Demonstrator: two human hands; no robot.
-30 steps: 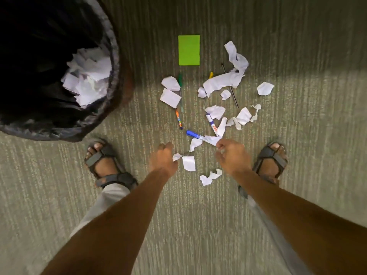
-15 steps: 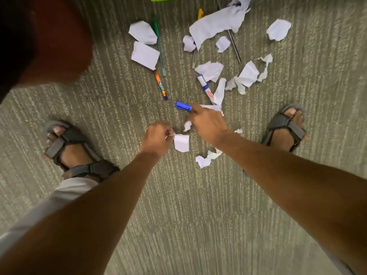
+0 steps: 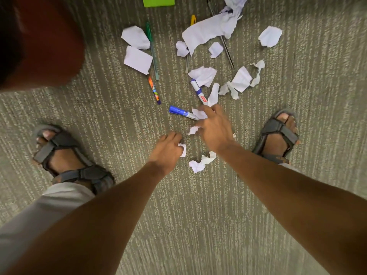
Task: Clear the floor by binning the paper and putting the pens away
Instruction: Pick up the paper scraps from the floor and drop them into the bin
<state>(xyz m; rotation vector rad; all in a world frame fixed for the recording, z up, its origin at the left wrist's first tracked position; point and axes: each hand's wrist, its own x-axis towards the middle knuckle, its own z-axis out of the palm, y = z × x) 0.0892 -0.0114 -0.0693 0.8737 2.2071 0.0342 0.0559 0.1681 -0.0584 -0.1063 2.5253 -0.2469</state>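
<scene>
1. Two bare forearms are reaching down from the near edge toward the carpeted floor (image 3: pixel 119 120), with a sandalled foot on either side: the left sandal (image 3: pixel 65 153) and the right sandal (image 3: pixel 278 135).
2. A crumpled paper scrap (image 3: pixel 200 162) is lying on the carpet nearest of all, between the two wrists and touching neither.
3. The left hand (image 3: pixel 167 148) is curling shut, its fingers pinching a small white paper piece (image 3: pixel 182 149) that is sticking out at the hand's right side.
4. The right hand (image 3: pixel 214 128) is sitting slightly farther off, its fingers drawn together over paper; a small torn scrap (image 3: pixel 193 130) is showing at its left edge, and whether it is gripped or only touched I cannot tell.
5. The fingertips of that hand are resting on another scrap (image 3: pixel 199 113) that is covering the right end of a blue marker (image 3: pixel 179 111), which is lying flat just to the left.
6. Beyond it, a white marker with a blue band (image 3: pixel 197 90) is lying tilted, partly under paper, and an orange patterned pen (image 3: pixel 154 90) is lying to the left.
7. Farther out, more torn paper is scattered: a rectangular sheet (image 3: pixel 138 59) at left beside a green pen (image 3: pixel 152 48), a long torn strip (image 3: pixel 210 30) in the middle with a yellow-capped pen (image 3: pixel 192 19) poking out, a dark pen (image 3: pixel 226 48) and a loose piece (image 3: pixel 270 36) at right.
8. At the far edge, a green notepad (image 3: pixel 158 1) is being cut off by the frame, and a blurred dark-red bin side (image 3: pixel 45 42) is filling the far left corner.
</scene>
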